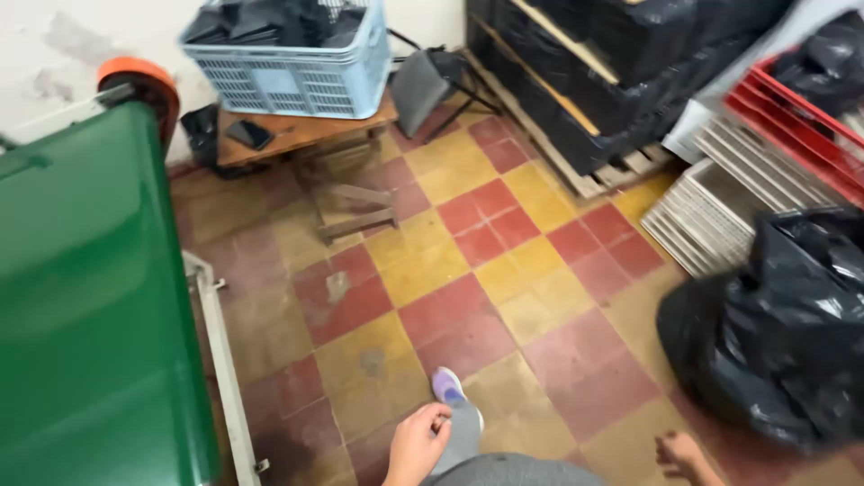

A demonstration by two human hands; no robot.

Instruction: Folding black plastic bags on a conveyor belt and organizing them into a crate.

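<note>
Our right hand, fingers spread, empty, nearest black bag at two o'clock; left hand loosely curled, empty, farther off.

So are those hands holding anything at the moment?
Nothing. The left hand hangs loosely curled and empty, and the right hand, near the black bag, is empty too.

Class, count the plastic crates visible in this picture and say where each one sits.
2: a light blue crate on the wooden table at top, a red crate at right. Others may be hidden.
</note>
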